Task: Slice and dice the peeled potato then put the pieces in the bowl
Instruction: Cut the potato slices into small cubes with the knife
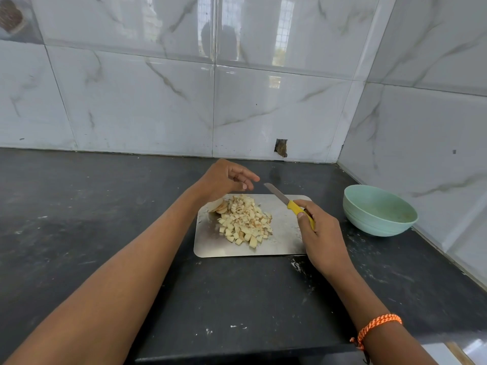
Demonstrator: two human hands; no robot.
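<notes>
A heap of diced potato pieces (245, 222) lies on a steel cutting board (282, 241) in the middle of the dark counter. A few uncut slices (220, 207) sit at the heap's far-left edge. My left hand (226, 180) hovers above the board's far-left corner with fingers loosely spread, holding nothing. My right hand (320, 233) grips the yellow handle of a knife (286, 202) over the board's right side, the blade pointing away to the left. A pale green bowl (379, 210) stands to the right of the board and looks empty.
The dark stone counter (92, 206) ends at a marble-tiled wall behind and another on the right, close to the bowl. The counter's front edge runs near my right forearm, which wears an orange wristband (374, 329).
</notes>
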